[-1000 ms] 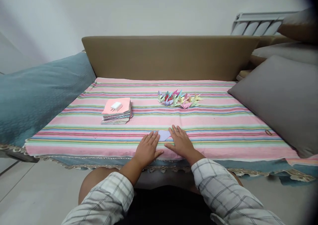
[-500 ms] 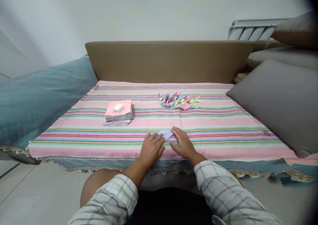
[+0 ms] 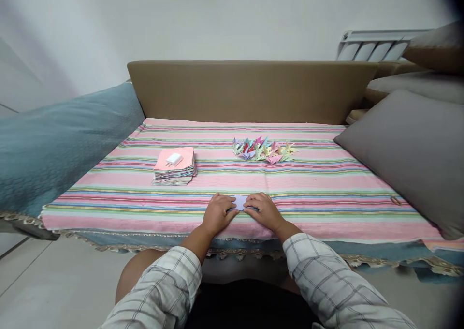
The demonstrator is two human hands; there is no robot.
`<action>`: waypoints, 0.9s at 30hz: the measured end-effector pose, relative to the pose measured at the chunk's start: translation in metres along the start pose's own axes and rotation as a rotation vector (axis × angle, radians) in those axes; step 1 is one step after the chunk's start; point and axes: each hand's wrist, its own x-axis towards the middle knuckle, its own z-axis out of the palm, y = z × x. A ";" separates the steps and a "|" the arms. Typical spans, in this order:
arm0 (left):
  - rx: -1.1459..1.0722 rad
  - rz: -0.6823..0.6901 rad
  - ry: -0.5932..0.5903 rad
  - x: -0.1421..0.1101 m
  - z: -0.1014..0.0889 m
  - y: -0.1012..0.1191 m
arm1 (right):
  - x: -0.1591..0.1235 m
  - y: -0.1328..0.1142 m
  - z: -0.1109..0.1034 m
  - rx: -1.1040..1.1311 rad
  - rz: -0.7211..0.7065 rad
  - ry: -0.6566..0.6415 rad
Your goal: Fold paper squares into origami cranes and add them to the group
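Observation:
A small pale lilac sheet of paper (image 3: 240, 202) lies folded on the striped cloth (image 3: 326, 188) near its front edge. My left hand (image 3: 217, 213) rests on the paper's left side with fingers curled down onto it. From the other side my right hand (image 3: 264, 209) pinches the paper's right edge with bent fingers. Both hands meet over the sheet and hide most of it. Farther back lies a cluster of several coloured folded paper cranes (image 3: 264, 150). At back left sits a stack of square coloured papers (image 3: 174, 167) with a white charger plug (image 3: 174, 159) on top.
A brown padded backrest (image 3: 250, 89) stands behind the cloth. A teal blanket (image 3: 54, 145) covers the left side. Grey cushions (image 3: 409, 145) lean at the right. A white radiator (image 3: 377, 43) shows at top right. Pale floor (image 3: 54, 280) lies below.
My hands, flat and spread a second ago, have drawn together with fingers curled over the paper. The lilac sheet now looks smaller between them. The camera has tilted slightly.

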 end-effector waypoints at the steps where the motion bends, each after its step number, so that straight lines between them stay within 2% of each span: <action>1: -0.008 0.000 0.019 -0.001 0.001 -0.001 | 0.001 0.001 0.001 0.022 0.010 -0.002; 6: -0.013 0.049 0.081 -0.002 0.002 -0.006 | 0.002 0.000 0.004 0.029 0.036 0.002; 11: 0.029 0.085 0.075 -0.002 0.002 -0.006 | 0.004 -0.004 0.003 0.041 0.076 -0.037; 21: -0.014 0.023 0.040 -0.001 0.000 -0.003 | 0.008 -0.002 0.006 0.081 0.135 -0.076; 27: -0.042 -0.041 0.056 -0.002 0.000 0.000 | 0.015 -0.012 0.003 0.058 0.239 -0.112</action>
